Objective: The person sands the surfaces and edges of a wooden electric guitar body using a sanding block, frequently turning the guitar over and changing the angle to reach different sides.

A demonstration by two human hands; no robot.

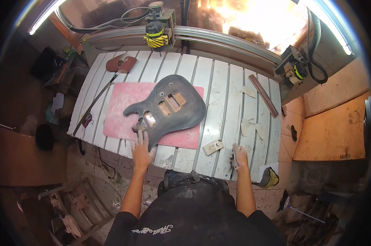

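Note:
A dark grey electric guitar body (pixel 185 119) with bare-wood cavities lies on a pink mat (pixel 115 102) on the white slatted table (pixel 210 74). My left hand (pixel 143 145) rests on the body's lower left end, fingers extended. At right, near the front edge, my right hand (pixel 239 156) has curled fingers round something grey that I cannot make out. Just to its left lies a small pale rectangular block (pixel 213 146).
Reddish-brown pieces (pixel 120 63), a long thin dark tool (pixel 97 102), a brown wooden strip (pixel 262 95) and pale scraps (pixel 248 128) lie on the table. Two rail-mounted machines (pixel 156 33) stand behind it. An orange wooden panel (pixel 325 135) is at right.

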